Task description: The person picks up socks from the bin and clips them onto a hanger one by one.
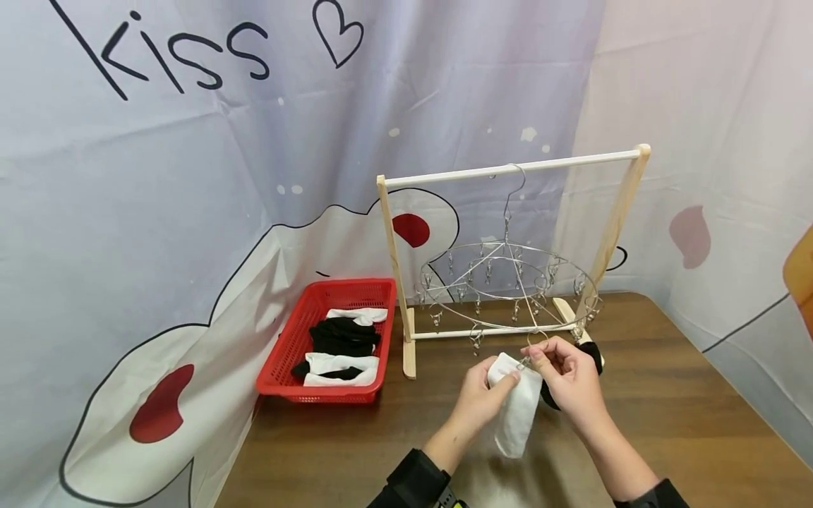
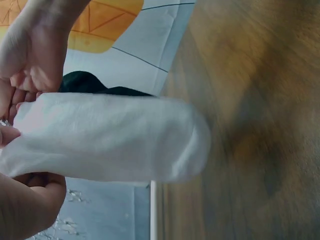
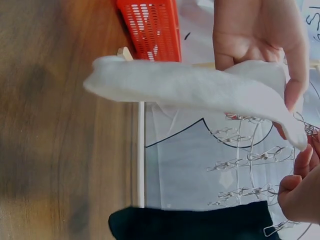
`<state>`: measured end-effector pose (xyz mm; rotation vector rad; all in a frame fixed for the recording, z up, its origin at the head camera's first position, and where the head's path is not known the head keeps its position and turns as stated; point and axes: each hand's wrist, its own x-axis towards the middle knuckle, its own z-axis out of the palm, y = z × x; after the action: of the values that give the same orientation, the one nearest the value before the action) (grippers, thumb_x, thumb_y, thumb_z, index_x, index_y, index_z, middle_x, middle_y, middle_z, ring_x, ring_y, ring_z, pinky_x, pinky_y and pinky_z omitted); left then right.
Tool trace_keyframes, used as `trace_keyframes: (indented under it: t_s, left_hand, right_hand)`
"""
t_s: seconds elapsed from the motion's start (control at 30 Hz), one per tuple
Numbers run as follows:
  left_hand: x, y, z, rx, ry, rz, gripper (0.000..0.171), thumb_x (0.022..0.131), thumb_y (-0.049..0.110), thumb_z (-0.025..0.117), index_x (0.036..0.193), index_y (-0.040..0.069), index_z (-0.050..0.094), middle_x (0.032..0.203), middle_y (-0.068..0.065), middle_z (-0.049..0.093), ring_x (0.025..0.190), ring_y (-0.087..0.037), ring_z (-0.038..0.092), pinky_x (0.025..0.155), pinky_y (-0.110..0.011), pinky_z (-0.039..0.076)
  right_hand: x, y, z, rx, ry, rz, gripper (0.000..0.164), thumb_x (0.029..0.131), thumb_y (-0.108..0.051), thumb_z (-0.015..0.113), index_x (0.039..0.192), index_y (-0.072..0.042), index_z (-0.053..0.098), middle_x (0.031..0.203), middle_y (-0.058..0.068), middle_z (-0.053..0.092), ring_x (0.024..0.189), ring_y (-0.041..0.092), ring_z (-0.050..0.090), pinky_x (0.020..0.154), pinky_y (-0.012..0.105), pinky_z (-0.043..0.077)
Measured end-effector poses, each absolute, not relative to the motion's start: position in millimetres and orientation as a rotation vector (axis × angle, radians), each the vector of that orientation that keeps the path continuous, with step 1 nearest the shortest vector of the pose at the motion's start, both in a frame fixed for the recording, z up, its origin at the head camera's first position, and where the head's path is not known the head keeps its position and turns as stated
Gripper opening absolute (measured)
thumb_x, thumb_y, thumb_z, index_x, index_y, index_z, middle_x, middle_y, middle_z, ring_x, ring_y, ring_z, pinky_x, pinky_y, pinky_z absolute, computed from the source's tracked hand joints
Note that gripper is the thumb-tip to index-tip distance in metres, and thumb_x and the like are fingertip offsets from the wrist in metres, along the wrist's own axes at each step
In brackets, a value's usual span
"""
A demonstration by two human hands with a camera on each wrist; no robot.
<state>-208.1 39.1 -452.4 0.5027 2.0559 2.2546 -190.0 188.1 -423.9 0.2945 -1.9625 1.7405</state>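
A white sock [image 1: 517, 420] hangs toe down below the front of a round wire drying hanger [image 1: 504, 330]. My left hand [image 1: 478, 396] pinches the sock near its upper end, thumb in front and fingers behind. My right hand [image 1: 567, 377] pinches a small metal clip [image 1: 524, 363] at the sock's top edge; its fingers partly hide the clip. In the left wrist view the white sock [image 2: 115, 137] stretches out flat. Behind my right hand a black sock [image 3: 190, 224] hangs from another clip [image 3: 280, 228], best seen in the right wrist view.
A wooden stand with a white top bar [image 1: 451, 175] carries the hanger by its hook [image 1: 522, 180]. Several bare clips dangle around its rings. To the left, a red plastic basket [image 1: 279, 367] holds black and white socks [image 1: 343, 337]. A printed curtain [image 1: 190, 176] backs the wooden table [image 1: 317, 451].
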Motion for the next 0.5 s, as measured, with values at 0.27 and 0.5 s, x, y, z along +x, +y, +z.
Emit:
trace_keyframes:
  t_s: [0.27, 0.5]
  left_hand:
    - [-209.9, 31.8, -452.2, 0.74, 1.973, 2.271, 0.017, 0.094, 0.002, 0.064, 0.11, -0.004, 0.059, 0.093, -0.003, 0.065, 0.076, -0.004, 0.06, 0.064, -0.017, 0.05]
    - [-216.0, 25.7, -452.3, 1.041, 2.571, 2.146, 0.022, 0.088, 0.01, 0.074, 0.108, 0.01, 0.066, 0.099, -0.003, 0.075, 0.084, -0.005, 0.067, 0.072, -0.019, 0.054]
  right_hand:
    - [-190.2, 192.5, -427.6, 0.34, -2.003, 1.786, 0.016, 0.1, 0.001, 0.059, 0.096, 0.015, 0.063, 0.089, -0.002, 0.074, 0.082, 0.005, 0.064, 0.074, 0.016, 0.051]
    - [-189.8, 195.1, -432.4, 0.354, -2.055, 1.815, 0.022, 0.104, -0.006, 0.056, 0.108, 0.015, 0.06, 0.099, -0.001, 0.074, 0.093, 0.005, 0.065, 0.084, 0.015, 0.049]
